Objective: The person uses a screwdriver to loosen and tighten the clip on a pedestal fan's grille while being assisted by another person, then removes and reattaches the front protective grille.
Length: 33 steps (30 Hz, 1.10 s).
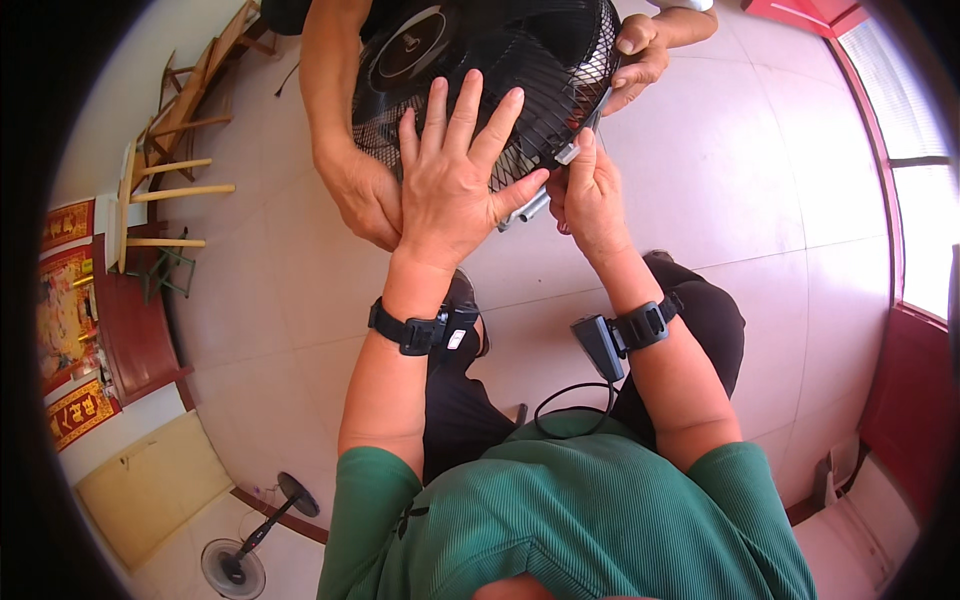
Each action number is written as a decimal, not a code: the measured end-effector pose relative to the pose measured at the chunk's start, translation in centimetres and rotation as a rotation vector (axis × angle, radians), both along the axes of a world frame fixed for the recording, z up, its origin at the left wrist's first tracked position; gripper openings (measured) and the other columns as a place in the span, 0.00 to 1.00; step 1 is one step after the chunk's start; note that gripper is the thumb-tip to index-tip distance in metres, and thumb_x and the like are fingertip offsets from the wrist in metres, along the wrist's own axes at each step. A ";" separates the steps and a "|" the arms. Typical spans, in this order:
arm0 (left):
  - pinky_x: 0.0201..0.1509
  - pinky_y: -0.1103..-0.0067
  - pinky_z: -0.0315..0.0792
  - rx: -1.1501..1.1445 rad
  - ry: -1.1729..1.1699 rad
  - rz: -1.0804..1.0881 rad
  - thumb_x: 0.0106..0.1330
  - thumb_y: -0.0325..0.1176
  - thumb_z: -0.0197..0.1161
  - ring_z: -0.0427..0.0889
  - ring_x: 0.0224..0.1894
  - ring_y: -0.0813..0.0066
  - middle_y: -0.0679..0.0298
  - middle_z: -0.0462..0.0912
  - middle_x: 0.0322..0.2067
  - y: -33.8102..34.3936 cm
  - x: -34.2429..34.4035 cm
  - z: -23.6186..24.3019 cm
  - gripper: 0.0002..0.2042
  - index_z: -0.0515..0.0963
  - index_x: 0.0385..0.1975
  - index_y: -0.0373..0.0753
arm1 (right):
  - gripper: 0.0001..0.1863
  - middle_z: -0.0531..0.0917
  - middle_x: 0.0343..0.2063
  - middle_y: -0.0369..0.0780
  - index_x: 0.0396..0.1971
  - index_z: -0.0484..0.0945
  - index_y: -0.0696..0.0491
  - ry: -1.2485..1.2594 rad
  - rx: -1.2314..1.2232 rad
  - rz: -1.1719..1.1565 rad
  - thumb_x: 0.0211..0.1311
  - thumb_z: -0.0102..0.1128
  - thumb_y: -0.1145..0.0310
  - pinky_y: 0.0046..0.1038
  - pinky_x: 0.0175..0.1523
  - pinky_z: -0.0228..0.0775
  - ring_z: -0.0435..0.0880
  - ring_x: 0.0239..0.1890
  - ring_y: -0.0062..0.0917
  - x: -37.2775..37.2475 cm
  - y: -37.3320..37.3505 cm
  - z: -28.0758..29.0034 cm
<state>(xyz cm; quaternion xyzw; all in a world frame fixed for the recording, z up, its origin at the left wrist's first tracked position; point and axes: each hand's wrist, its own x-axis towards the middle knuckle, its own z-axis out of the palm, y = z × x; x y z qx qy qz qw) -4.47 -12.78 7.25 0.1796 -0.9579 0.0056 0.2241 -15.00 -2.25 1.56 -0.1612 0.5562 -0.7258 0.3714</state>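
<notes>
A black fan head with a wire grille (535, 60) is held up in front of me at the top of the view. My left hand (448, 185) lies against the grille's near side, its fingers spread wide. At the rim, my right hand (592, 195) is closed on the grille's edge beside a small silver clip (568, 153), thumb pointing up; its fingertips are partly hidden. Below the grille a short silver metal piece (527, 210) shows. Another person's hands grip the fan too: one hand (368, 198) at the lower left, the other hand (640, 62) at the right rim.
Wooden stools (170, 190) stand along the left wall. A fan stand with a round base (233, 568) is at the lower left, near a yellowish panel (155, 480). On the right is a red-framed glass door (900, 170). Pale tiles (740, 190) cover the floor.
</notes>
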 end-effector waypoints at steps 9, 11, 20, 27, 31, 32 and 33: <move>0.66 0.53 0.51 0.060 0.036 -0.038 0.55 0.59 0.62 0.58 0.67 0.49 0.56 0.61 0.66 -0.5 0.8 0.0 0.35 0.68 0.63 0.52 | 0.25 0.66 0.11 0.31 0.32 0.69 0.53 0.056 0.032 0.040 0.73 0.35 0.45 0.16 0.11 0.50 0.60 0.08 0.13 -0.3 0.0 0.1; 0.66 0.51 0.49 0.097 0.054 -0.054 0.54 0.60 0.62 0.57 0.68 0.49 0.57 0.60 0.67 -0.7 0.8 -0.1 0.35 0.69 0.62 0.56 | 0.25 0.66 0.12 0.31 0.32 0.69 0.53 0.047 0.009 0.028 0.73 0.35 0.45 0.16 0.12 0.50 0.60 0.08 0.12 -0.4 -0.1 -0.3; 0.67 0.53 0.50 0.087 0.029 -0.037 0.53 0.58 0.64 0.56 0.68 0.50 0.57 0.61 0.66 -0.8 1.4 -0.1 0.35 0.68 0.63 0.53 | 0.26 0.67 0.16 0.32 0.38 0.68 0.56 -0.077 -0.097 0.286 0.68 0.47 0.43 0.14 0.16 0.53 0.62 0.13 0.13 -1.6 1.7 -0.3; 0.66 0.49 0.51 0.167 0.059 -0.038 0.48 0.53 0.69 0.56 0.68 0.50 0.59 0.59 0.67 -0.6 1.8 0.1 0.35 0.69 0.62 0.60 | 0.30 0.66 0.17 0.32 0.46 0.67 0.57 0.005 -0.121 0.333 0.65 0.51 0.42 0.14 0.18 0.56 0.64 0.15 0.13 -1.7 1.9 -0.6; 0.67 0.53 0.50 0.171 0.048 -0.044 0.52 0.55 0.66 0.56 0.69 0.52 0.59 0.59 0.67 -0.8 1.9 0.1 0.35 0.68 0.63 0.58 | 0.34 0.67 0.17 0.32 0.48 0.65 0.56 0.011 -0.109 0.299 0.60 0.55 0.39 0.15 0.17 0.57 0.64 0.15 0.14 -1.8 1.8 -1.2; 0.67 0.53 0.50 0.177 0.048 -0.041 0.51 0.54 0.67 0.56 0.69 0.53 0.59 0.59 0.67 -0.8 2.0 0.1 0.35 0.68 0.63 0.58 | 0.35 0.67 0.17 0.33 0.48 0.64 0.56 0.003 -0.103 0.298 0.59 0.55 0.38 0.15 0.17 0.58 0.65 0.15 0.15 -1.8 1.7 -1.2; 0.67 0.53 0.50 0.183 0.047 -0.038 0.51 0.53 0.67 0.56 0.69 0.53 0.59 0.59 0.67 -0.7 2.0 0.1 0.35 0.68 0.63 0.58 | 0.36 0.67 0.17 0.33 0.48 0.64 0.56 -0.005 -0.097 0.297 0.57 0.56 0.38 0.16 0.17 0.58 0.65 0.15 0.15 -1.7 1.8 -1.1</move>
